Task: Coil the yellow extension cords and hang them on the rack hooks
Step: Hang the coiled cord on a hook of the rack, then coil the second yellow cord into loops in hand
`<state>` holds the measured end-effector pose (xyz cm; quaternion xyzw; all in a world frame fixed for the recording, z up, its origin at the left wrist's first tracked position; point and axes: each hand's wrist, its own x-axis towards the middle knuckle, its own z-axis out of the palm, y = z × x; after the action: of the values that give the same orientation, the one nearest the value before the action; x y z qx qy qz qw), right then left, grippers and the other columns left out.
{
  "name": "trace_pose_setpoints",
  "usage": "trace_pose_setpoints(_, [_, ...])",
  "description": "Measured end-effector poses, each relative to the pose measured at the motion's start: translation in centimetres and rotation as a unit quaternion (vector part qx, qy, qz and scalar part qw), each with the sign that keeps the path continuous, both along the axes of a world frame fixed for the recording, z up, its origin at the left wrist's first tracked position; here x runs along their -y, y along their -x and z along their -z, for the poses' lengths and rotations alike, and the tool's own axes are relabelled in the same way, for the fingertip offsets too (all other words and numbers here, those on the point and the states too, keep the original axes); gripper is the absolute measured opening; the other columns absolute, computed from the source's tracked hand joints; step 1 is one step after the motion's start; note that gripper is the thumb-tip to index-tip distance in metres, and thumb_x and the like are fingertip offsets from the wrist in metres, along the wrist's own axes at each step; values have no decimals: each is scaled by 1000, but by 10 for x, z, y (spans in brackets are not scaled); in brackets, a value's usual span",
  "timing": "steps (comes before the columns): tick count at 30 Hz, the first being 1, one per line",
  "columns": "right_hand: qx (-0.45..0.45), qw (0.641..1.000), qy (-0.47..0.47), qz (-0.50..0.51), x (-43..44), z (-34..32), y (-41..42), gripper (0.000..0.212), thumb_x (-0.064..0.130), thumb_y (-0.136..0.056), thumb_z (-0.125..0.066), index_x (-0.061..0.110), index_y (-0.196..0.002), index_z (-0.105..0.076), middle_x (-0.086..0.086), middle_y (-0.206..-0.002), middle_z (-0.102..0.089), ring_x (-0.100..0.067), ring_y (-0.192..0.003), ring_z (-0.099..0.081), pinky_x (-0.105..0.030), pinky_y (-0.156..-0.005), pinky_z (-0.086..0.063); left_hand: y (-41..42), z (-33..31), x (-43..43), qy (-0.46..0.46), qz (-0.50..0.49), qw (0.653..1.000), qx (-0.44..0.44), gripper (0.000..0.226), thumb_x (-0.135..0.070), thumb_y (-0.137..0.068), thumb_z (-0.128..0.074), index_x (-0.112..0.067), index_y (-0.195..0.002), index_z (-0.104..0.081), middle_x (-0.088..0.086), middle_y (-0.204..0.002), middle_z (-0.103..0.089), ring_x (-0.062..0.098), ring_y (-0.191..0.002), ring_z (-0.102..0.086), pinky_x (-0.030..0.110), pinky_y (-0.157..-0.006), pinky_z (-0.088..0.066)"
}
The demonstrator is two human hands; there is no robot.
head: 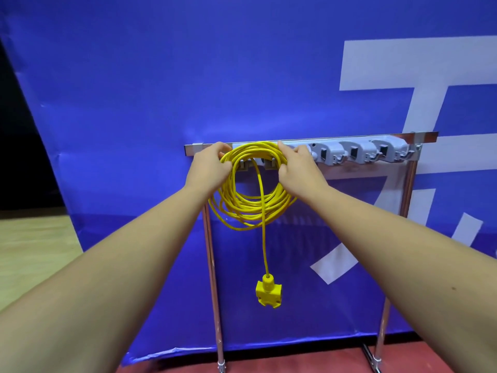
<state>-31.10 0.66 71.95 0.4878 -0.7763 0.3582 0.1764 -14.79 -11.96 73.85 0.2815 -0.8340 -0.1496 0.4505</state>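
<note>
Blue banner point(134, 103) with white lettering fills the background, with red floor point(295, 364) below and pale wood floor point(32, 251) at far left. Before it stands a chrome rack point(408, 189) — its feet cut off at the bottom edge. At the rail's left end the left hand point(208, 168) and right hand point(298, 168) each curl round a side of the coiled yellow cord point(252, 208) (grey hooks point(352, 153) run rightward). Its socket block point(268, 292) dangles below — whether the coil sits on a hook is hidden

text: none legible | blue banner point(242, 76): large white character strokes, cut off at edge
</note>
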Motion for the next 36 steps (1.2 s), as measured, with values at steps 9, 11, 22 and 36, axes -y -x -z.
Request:
trace_pose_setpoints(9, [20, 999, 13, -31, -25, 11, -9, 55, 20, -86, -42, 18, -141, -39, -15, -121, -43, -34, -116, -45, -46, -99, -45, -12, 9, -13, -11, -41, 999, -28, 37, -20, -78, -61, -11, -113, -55, 8, -110, -55, 23, -98, -53, 29, -76, -42])
trace_pose_setpoints(11, [39, 999, 27, -28, -42, 19, -18, 46, 22, -85, -43, 16, -131, -47, -14, -118, -45, -34, -114, -46, -47, -98, -45, -20, 16, -24, -25, -40, 998, -31, 32, -19, -77, -60, -10, -108, -54, 11, -109, -52, 25, -98, -52, 32, -79, -44])
trace_pose_setpoints(22, [174, 973, -140, 48, -177, 184, -76, 57, 31, -92, -51, 8, -143, -40, -16, -137, -39, -36, -124, -46, -47, -103, -41, -88, 169, -135, -161, 12, 975, 153, 23, -21, -77, -59, -10, -97, -54, 11, -97, -58, 26, -87, -55, 34, -74, -45])
trace_pose_setpoints(36, [330, 872, -359, 41, -261, 501, -159, 43, 26, -89, -60, 1, -124, -57, -23, -121, -50, -40, -110, -56, -41, -103, -42, -165, 504, -225, -364, 41, 844, 391, 18, -11, -79, -57, 1, -93, -62, 21, -94, -67, 34, -91, -62, 35, -75, -45])
